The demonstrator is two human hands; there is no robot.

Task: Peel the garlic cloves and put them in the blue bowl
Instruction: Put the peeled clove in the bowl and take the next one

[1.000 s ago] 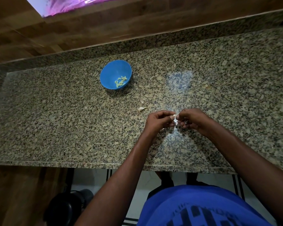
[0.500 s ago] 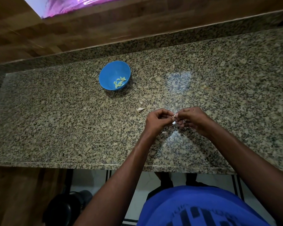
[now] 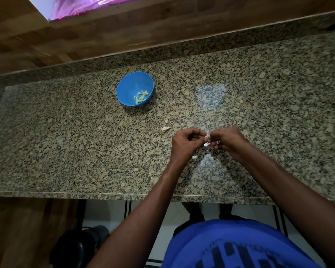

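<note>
Both hands are in almost the same spot as a moment ago, close together over the granite counter (image 3: 66,144). The left hand (image 3: 186,144) and the right hand (image 3: 226,141) each pinch the same garlic clove (image 3: 207,135) with curled fingers, like before. A bit of white skin (image 3: 206,145) now hangs just under the clove. The blue bowl (image 3: 132,85) sits well apart, up and to the left, with peeled cloves (image 3: 140,97) inside. One more unpeeled clove (image 3: 165,129) lies on the counter near the left hand.
</note>
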